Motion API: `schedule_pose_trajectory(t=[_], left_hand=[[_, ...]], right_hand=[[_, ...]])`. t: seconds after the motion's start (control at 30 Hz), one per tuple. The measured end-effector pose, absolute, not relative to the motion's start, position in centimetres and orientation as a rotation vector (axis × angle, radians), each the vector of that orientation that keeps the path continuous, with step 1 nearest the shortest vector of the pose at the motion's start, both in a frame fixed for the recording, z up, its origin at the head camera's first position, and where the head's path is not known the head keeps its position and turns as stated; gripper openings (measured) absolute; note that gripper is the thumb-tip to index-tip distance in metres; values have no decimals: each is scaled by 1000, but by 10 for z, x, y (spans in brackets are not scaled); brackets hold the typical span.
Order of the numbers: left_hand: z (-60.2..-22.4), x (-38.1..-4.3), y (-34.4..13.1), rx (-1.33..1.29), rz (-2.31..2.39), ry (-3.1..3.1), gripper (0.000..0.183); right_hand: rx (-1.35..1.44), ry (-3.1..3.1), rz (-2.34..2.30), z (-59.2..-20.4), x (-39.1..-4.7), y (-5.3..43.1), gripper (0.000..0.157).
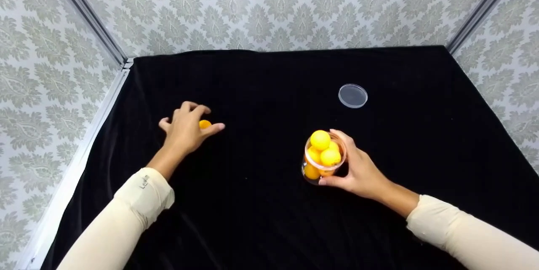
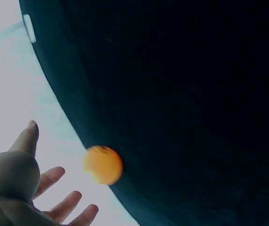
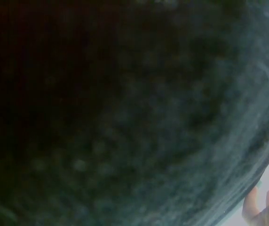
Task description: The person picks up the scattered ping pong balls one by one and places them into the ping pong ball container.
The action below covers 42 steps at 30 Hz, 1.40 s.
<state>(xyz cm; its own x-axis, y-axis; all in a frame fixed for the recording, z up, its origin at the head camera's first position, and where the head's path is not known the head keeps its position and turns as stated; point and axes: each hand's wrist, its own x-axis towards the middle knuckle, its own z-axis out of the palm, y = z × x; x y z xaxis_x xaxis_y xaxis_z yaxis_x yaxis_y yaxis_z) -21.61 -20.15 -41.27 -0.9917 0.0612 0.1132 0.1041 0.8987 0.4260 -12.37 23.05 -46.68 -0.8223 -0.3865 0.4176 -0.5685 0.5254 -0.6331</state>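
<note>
My left hand (image 1: 188,126) hovers over a small orange ball (image 1: 205,124) on the black cloth (image 1: 261,93), left of centre. In the left wrist view its fingers (image 2: 54,181) are spread and straight, and the blurred ball (image 2: 102,165) lies just beyond them, untouched. My right hand (image 1: 356,167) grips a clear plastic jar (image 1: 313,173) from the right side. The jar stands upright and is heaped with yellow and orange balls (image 1: 320,140) above its rim. The right wrist view is dark blur, with only fingertips (image 3: 254,207) at the lower right corner.
A clear round lid (image 1: 353,95) lies flat on the cloth behind and right of the jar. Patterned walls (image 1: 269,4) close in the back and both sides. A metal rail (image 1: 80,152) runs along the cloth's left edge.
</note>
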Motion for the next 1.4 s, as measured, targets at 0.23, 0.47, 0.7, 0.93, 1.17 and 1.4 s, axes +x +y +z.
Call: schedule_pose_trajectory(t=[0.23,0.47,0.7,0.93,1.17,1.4], left_hand=[[-425,-219,-225,-33,-662,-3010,62],[-430,-219,-234,-1,-666,-3041,64],[-433,-216,-230,-21,-670,-3040,60],[-436,-215,-227,-30,-663,-3044,55],[-434,-216,-223,-42,-657,-3032,53],[-430,-218,-215,-64,-658,-3029,52]], right_hand=[[811,-2532,1179,-466,-122,228,114],[833,-2513,1184,-465,-123,228,114],[836,-2507,1174,-465,-123,228,114],[830,-2515,1159,-467,-123,228,114],[818,-2534,1178,-468,-123,230,115],[822,-2524,1165,-468,-124,230,115]])
